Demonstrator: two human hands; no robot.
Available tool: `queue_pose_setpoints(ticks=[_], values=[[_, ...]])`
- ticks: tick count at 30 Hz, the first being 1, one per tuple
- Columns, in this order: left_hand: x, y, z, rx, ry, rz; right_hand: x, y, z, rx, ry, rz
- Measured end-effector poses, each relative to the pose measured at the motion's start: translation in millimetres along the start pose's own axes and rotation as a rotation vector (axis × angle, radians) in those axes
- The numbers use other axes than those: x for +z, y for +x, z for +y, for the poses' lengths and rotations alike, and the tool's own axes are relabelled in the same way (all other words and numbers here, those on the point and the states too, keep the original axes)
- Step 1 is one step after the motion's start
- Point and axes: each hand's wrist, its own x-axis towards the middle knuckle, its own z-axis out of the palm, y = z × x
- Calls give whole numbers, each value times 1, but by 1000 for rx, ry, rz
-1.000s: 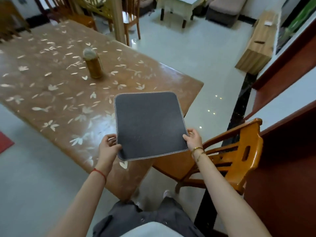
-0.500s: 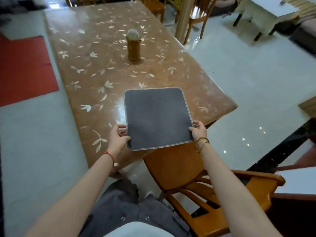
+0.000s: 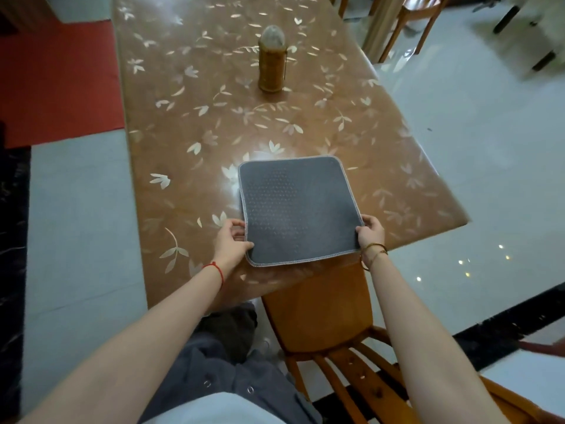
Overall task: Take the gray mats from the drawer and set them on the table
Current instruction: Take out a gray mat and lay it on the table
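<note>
A square gray mat (image 3: pixel 298 209) with a pale stitched border is held flat just over the near end of the brown leaf-patterned table (image 3: pixel 189 123). A second mat edge peeks out along its left side. My left hand (image 3: pixel 230 243) pinches the mat's near left corner. My right hand (image 3: pixel 370 232) grips the near right corner. The mat's near edge hangs slightly past the table's near edge. No drawer is in view.
A bamboo-coloured cylindrical holder (image 3: pixel 272 61) stands on the middle of the table. A wooden chair (image 3: pixel 324 313) is tucked under the near end, right in front of me. A red rug (image 3: pixel 58 78) lies left on the floor; more chairs (image 3: pixel 412 22) stand far right.
I have turned toward the table and stepped closer. The mat, held in both hands throughout, has come down from in front of me to just above the table's near end.
</note>
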Motion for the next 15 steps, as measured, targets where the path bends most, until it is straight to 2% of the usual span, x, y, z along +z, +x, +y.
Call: queue_pose_setpoints(ticks=[5, 9, 15], values=[[24, 22, 0, -45, -12, 8, 6, 38, -5, 0, -35, 8], [38, 34, -8, -115, -37, -60, 8, 59, 1, -8, -69, 21], [43, 34, -26, -134, 58, -107, 5, 66, 20, -31, -190, 32]])
